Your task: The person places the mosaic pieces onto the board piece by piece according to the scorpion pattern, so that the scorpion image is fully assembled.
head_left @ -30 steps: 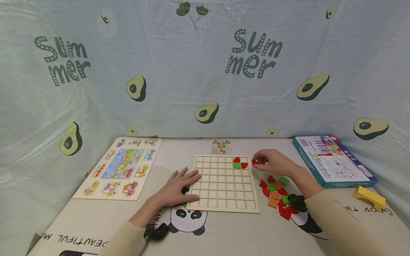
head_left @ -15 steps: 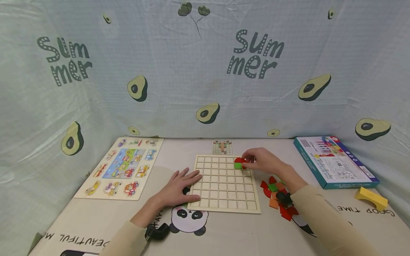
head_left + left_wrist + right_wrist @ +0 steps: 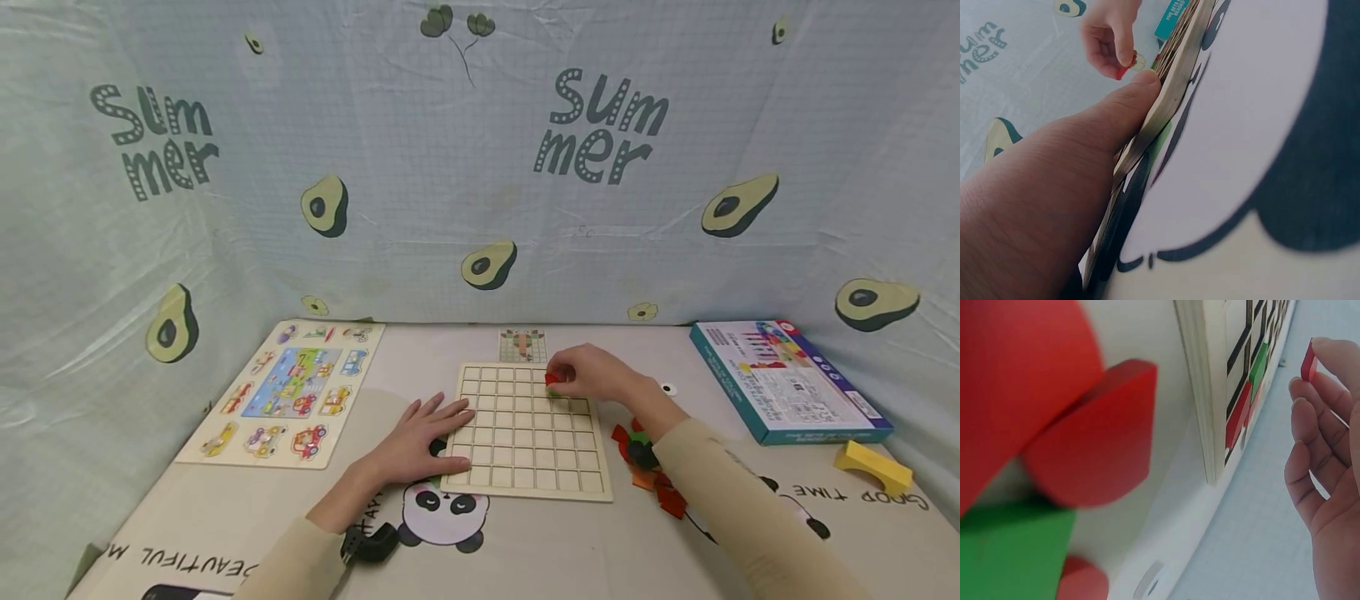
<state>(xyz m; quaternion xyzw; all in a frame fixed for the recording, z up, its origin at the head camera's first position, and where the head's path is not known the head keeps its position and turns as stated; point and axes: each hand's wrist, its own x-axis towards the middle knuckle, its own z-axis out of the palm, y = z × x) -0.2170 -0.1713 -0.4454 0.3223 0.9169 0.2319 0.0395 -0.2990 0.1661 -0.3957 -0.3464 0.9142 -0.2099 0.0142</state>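
Observation:
Between the thumb and fingers of my right hand (image 3: 596, 375) is a small red tile (image 3: 1309, 362), held above the far right part of the wooden grid board (image 3: 525, 458). In the right wrist view, a green square tile (image 3: 1259, 365) and a red tile (image 3: 1239, 415) lie in the board's cells. The right hand partly covers them in the head view. My left hand (image 3: 420, 437) rests with spread fingers on the board's left edge, and its thumb (image 3: 1129, 103) lies along the near side. Loose red, green and orange tiles (image 3: 671, 502) are piled right of the board, partly under my right forearm.
A pattern card (image 3: 522, 345) lies behind the board. On the left is a vehicle picture puzzle (image 3: 202, 400). A teal-edged box (image 3: 795, 375) and a yellow arch block (image 3: 873, 467) are on the right. A fabric backdrop rises behind the table.
My right hand has carried the red tile leftward from beside the board to over its far right cells. My left hand has stayed on the board's left edge.

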